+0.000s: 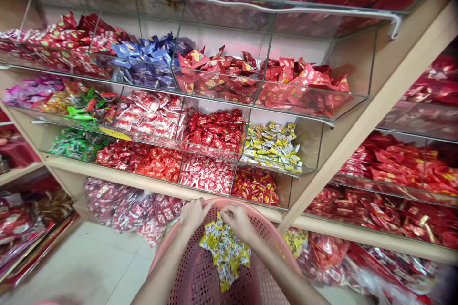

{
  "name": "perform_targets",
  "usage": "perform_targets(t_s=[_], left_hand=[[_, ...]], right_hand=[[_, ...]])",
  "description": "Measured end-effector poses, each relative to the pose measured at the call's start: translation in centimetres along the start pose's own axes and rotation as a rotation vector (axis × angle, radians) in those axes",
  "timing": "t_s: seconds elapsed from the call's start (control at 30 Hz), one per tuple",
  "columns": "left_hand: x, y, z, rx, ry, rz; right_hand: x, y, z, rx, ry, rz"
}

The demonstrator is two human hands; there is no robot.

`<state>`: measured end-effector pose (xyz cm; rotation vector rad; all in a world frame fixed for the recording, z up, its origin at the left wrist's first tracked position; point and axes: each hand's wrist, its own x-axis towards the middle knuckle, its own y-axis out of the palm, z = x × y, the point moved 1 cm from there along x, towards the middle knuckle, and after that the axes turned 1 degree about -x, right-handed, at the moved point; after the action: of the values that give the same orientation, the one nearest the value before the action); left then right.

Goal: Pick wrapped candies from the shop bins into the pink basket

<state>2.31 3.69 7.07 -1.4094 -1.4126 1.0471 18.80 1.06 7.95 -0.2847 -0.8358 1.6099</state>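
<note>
A pink perforated plastic basket stands below the shelves, with a pile of small yellow-and-white wrapped candies in it. At the basket's far left rim, my left hand is closed over the edge, its index finger lying along it. My right hand is over the far part of the basket, its fingers curled into a pinch. A yellow-and-white wrapped candy touches its fingertips at the top of the pile. The palm side of both hands is hidden.
In front rises a shelf with clear bins of wrapped sweets: red packets, blue packets, and yellow-and-white candies like those in the basket. A wooden upright slants on the right. Bagged sweets lie under the bottom ledge.
</note>
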Motion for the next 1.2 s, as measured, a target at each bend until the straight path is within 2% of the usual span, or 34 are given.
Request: perform_targets(t_s=[0.13, 0.3, 0.5, 0.7, 0.8, 0.9, 1.1, 1.2], left_hand=[[0.0, 0.2, 0.1, -0.007, 0.015, -0.012], [0.0, 0.1, 0.2, -0.008, -0.002, -0.011], [0.1, 0.3, 0.3, 0.001, 0.011, -0.013], [0.1, 0.2, 0.3, -0.001, 0.000, -0.019], [0.1, 0.3, 0.3, 0.010, 0.007, -0.018], [0.2, 0.5, 0.4, 0.011, 0.002, -0.018], [0.3, 0.5, 0.4, -0.008, 0.015, -0.016], [0.2, 0.4, 0.4, -0.013, 0.023, -0.017]], right_hand=[[0.2, 2.9, -1.4, 0.011, 0.087, -0.034], [0.5, 4.5, -1.7, -0.007, 0.126, -0.017], [0.6, 4.9, -2.3, -0.140, 0.160, -0.040], [0.0, 4.3, -2.4, -0.229, 0.208, -0.028], [-0.3, 2.9, -1.4, -0.226, 0.160, -0.071], [-0.2, 0.3, 0.7, -0.209, 0.074, -0.099], [1.9, -7.4, 7.1, -0.151, -0.199, -0.230], [4.2, -11.7, 9.0, -0.187, -0.317, -0.324]])
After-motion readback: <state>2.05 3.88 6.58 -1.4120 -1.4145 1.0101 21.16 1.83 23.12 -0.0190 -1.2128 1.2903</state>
